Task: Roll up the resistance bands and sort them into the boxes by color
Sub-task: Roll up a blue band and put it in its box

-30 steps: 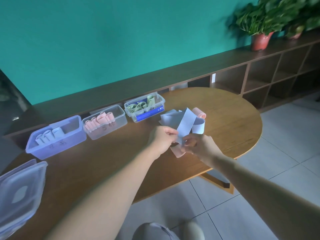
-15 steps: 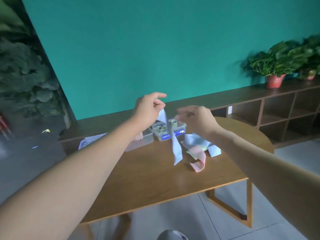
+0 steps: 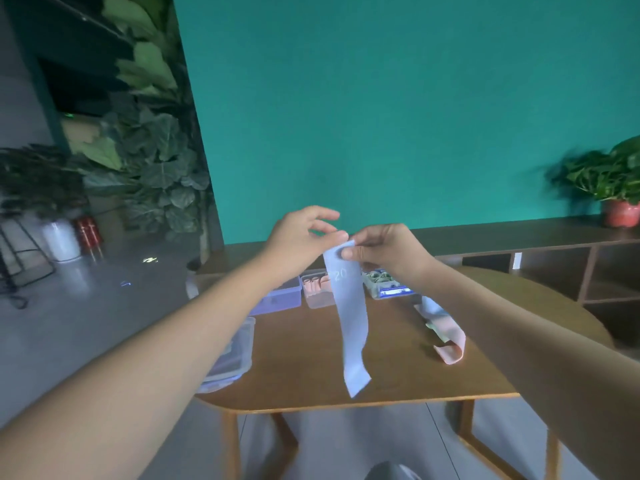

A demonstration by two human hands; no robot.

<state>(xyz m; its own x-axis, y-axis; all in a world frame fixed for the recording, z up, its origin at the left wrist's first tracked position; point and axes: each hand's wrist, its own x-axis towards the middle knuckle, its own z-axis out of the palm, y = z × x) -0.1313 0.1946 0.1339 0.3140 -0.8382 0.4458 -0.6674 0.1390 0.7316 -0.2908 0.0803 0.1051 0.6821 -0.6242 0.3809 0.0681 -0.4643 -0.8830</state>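
At frame centre, above a rounded wooden table (image 3: 311,368), the left hand (image 3: 301,233) and right hand (image 3: 384,249) both pinch the top end of a pale blue band (image 3: 351,323), which hangs unrolled toward the near table edge. Behind it stand a blue box (image 3: 280,299), a pink-filled box (image 3: 317,292) and a green-filled box (image 3: 382,285); loose bands (image 3: 446,332) lie centre right, clear lids (image 3: 232,358) centre left. Teal wall (image 3: 381,98) fills the upper frame, leafy plants (image 3: 152,150) upper left, a potted plant (image 3: 613,188) on a dark shelf (image 3: 554,244) far right.

Wooden desk (image 3: 304,368), rounded ends. On it: three clear boxes below the grips, blue (image 3: 280,299), pink (image 3: 317,289), green (image 3: 384,285); clear lids (image 3: 232,355) under left forearm; loose pink band (image 3: 446,336) below right grip.
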